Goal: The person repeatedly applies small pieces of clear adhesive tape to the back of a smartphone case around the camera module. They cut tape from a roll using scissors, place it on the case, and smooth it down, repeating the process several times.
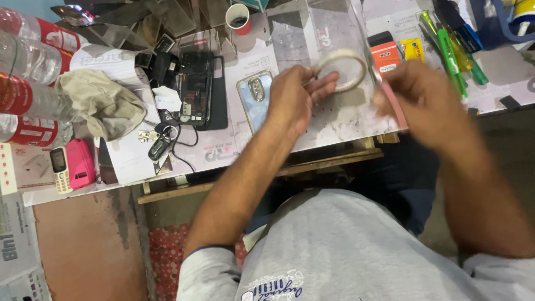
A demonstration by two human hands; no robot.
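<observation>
Tape roll (341, 69) pinched in left hand (292, 100), pink strip (394, 106) gripped by blurred right hand (426, 103); best kept taut above bench (334, 120).

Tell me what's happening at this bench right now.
A person sits at a cluttered worktable. Their left hand holds a roll of tape above it, while the right hand, blurred, grips a thin pink tool beside the roll. A phone in a light blue case lies just left, next to an opened phone and some keys.
</observation>
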